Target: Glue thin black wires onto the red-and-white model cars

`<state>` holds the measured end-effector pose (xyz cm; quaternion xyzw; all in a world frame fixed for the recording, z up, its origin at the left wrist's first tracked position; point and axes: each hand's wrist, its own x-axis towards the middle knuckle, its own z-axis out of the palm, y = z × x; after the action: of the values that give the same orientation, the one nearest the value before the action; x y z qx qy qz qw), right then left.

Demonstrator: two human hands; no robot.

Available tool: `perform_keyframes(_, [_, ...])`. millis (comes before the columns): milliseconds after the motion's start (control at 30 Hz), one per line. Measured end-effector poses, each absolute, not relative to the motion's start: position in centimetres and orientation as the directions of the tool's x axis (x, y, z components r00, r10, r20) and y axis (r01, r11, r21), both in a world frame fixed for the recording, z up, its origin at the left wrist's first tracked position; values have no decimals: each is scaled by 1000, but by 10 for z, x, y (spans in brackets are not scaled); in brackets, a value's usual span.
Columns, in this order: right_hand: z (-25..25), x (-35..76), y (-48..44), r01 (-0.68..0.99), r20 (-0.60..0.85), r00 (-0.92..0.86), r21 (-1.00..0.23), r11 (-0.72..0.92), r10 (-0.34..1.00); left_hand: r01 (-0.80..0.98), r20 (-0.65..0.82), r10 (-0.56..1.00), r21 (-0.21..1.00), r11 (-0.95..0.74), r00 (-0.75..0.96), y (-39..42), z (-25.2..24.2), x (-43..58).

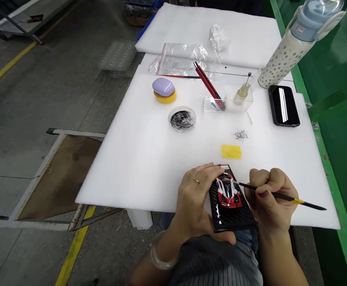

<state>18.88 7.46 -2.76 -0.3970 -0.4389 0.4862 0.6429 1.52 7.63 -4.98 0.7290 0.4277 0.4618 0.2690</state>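
Note:
My left hand (195, 198) is closed around a black display base (233, 220), with its thumb below and fingers along the far left side. On that base sits a small red, white and black model car (229, 192). My right hand (273, 194) pinches a thin black paintbrush (283, 196) with a yellow band, and the brush tip meets the car's far part. Just beyond the base lies a piece of yellow tape (231, 151). A loose pile of short black strands (240, 134) rests behind the tape.
Farther back are a round dish (182, 119) of black strands, a purple-and-yellow case (164, 90), a clear tray (228, 104) with a red cutter (209, 85) and small bottle (241, 93), a phone (284, 106), and a dotted water bottle (298, 43). A green wall (337, 131) borders the right.

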Motion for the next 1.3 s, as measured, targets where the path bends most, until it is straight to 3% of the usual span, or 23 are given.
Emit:
perform_keyframes(700, [-28,190,75,-392,132,69,-908,149,989,372,443,867,783,-498,229,78,-48,13])
perform_keyframes(1300, [-29,190,74,-366,145,70,-917,161,987,389,437,872,780,-490,221,77,-46,14])
